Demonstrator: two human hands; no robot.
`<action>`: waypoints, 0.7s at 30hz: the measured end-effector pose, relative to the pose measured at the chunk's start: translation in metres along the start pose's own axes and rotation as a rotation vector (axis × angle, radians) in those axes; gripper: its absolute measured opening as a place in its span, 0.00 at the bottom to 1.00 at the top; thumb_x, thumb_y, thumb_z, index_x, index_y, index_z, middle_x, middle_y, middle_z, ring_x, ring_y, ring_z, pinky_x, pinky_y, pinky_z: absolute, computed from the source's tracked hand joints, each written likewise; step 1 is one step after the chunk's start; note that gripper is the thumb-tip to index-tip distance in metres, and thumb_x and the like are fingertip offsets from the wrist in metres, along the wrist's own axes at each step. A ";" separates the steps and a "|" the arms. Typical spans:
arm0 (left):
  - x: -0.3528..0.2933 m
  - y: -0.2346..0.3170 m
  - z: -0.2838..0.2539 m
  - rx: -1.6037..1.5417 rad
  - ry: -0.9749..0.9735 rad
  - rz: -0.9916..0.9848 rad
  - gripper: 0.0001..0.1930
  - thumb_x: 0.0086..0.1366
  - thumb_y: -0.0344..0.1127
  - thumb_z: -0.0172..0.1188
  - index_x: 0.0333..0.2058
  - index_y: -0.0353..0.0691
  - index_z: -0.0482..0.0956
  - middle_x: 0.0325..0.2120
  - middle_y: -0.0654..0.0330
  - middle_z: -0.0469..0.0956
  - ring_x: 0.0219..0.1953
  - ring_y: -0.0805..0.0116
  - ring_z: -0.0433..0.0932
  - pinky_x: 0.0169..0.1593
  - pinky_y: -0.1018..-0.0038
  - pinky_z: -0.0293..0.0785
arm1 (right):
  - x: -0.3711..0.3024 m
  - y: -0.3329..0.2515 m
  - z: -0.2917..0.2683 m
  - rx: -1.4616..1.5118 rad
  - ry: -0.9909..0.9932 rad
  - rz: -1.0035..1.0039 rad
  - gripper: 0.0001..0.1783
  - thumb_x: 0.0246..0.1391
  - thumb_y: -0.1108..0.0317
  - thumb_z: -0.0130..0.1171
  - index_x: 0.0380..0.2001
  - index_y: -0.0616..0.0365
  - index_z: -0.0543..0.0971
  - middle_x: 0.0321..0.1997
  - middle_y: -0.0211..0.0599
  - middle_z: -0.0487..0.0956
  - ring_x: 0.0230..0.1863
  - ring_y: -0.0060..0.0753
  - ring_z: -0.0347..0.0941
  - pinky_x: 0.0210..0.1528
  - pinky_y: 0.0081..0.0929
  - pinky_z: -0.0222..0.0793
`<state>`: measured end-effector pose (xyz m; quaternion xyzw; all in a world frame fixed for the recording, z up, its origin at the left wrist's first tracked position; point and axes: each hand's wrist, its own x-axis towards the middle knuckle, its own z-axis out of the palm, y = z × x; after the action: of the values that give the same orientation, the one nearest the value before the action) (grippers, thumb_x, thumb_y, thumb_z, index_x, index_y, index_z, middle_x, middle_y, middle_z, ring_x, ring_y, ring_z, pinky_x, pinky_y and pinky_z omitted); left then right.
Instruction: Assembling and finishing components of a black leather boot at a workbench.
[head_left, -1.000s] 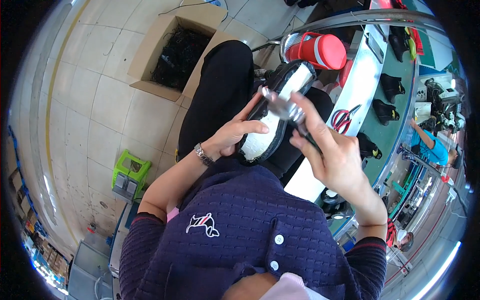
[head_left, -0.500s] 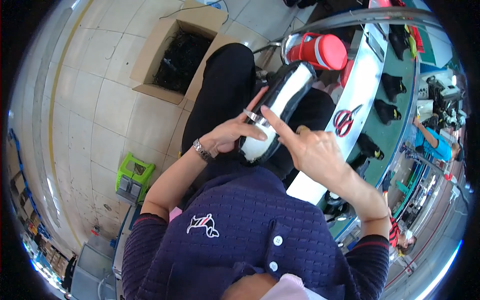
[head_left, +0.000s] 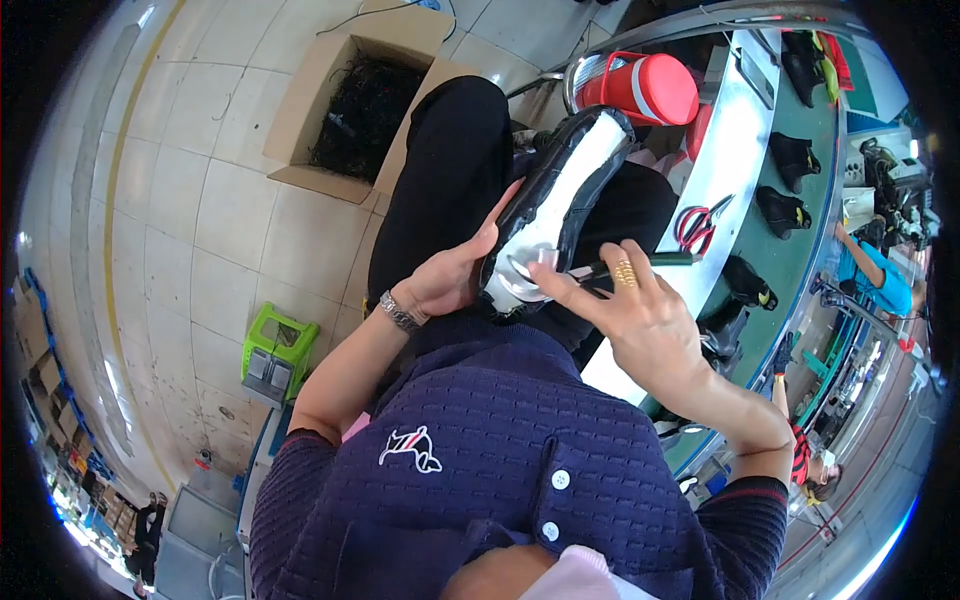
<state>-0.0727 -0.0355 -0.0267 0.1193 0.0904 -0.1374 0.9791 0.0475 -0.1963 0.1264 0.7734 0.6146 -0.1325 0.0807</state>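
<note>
The black shoe (head_left: 575,185) is lying over the lap (head_left: 445,160) between both hands, pale underside upward, probably for easy reach. The left hand (head_left: 447,277) is gripping its left side, seemingly for steadiness. The right hand (head_left: 655,320), at its right, is grasping a dark-handled tool (head_left: 588,271).

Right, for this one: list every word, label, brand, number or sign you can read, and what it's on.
No readable text anywhere.
Navy shirt: a dog-shaped emblem, no legible letters.
Held shoe: nothing legible on its white underside.
Black shoes at right: yellow marks, too small to read.
</note>
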 end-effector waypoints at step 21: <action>-0.022 -0.025 -0.025 0.547 0.288 -0.063 0.39 0.49 0.26 0.72 0.60 0.40 0.64 0.50 0.59 0.73 0.51 0.71 0.73 0.56 0.71 0.70 | 0.013 -0.029 -0.012 0.334 0.098 -0.167 0.46 0.46 0.76 0.53 0.68 0.26 0.57 0.16 0.33 0.67 0.14 0.31 0.71 0.14 0.29 0.69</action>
<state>-0.1040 -0.0473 -0.0508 0.3940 0.1916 -0.1685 0.8830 0.0229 -0.1743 0.1351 0.7279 0.6493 -0.2013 -0.0902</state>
